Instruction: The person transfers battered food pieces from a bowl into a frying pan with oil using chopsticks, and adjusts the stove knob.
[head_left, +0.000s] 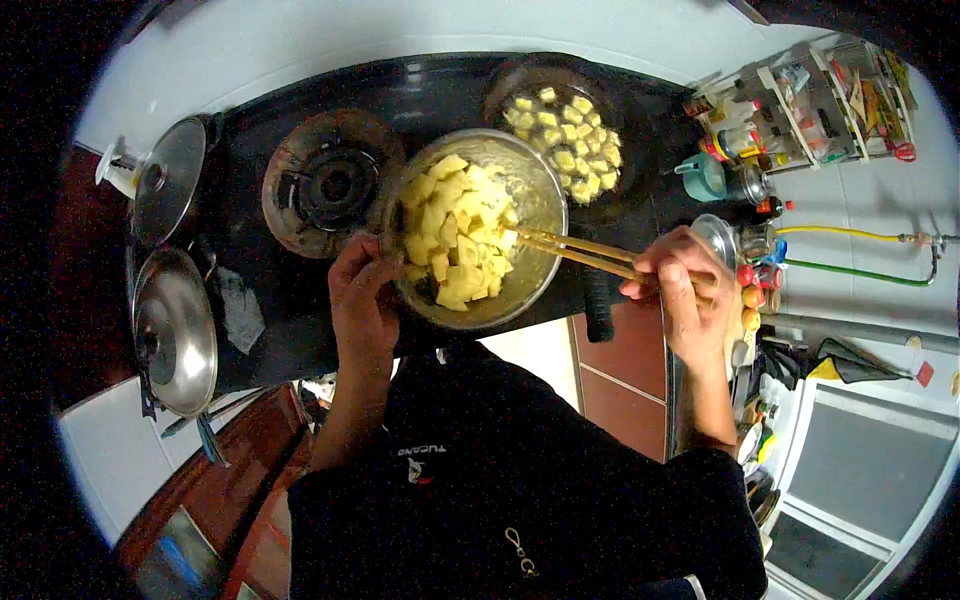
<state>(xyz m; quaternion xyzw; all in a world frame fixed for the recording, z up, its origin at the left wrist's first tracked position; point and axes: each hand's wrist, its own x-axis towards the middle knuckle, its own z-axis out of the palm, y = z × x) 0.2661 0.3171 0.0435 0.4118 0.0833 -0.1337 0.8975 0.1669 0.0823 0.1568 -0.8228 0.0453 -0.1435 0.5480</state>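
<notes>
A metal bowl (545, 260) full of pale yellow chunks (465, 225) is held tilted over the black stovetop. My left hand (365, 285) grips the bowl's left rim. In my right hand (688, 290) is a pair of wooden chopsticks (585, 250), their tips among the chunks at the bowl's right side. Behind the bowl and to its right, a dark pan (510, 85) holds several yellow pieces (568, 140) spread over its bottom. The pan's black handle (598, 305) points toward me.
An unlit burner (335, 185) lies left of the bowl. Two lids (170, 185) (180, 330) stand at the far left. Bottles and jars (745, 140), a teal cup (703, 177) and a rack (815, 100) are on the right.
</notes>
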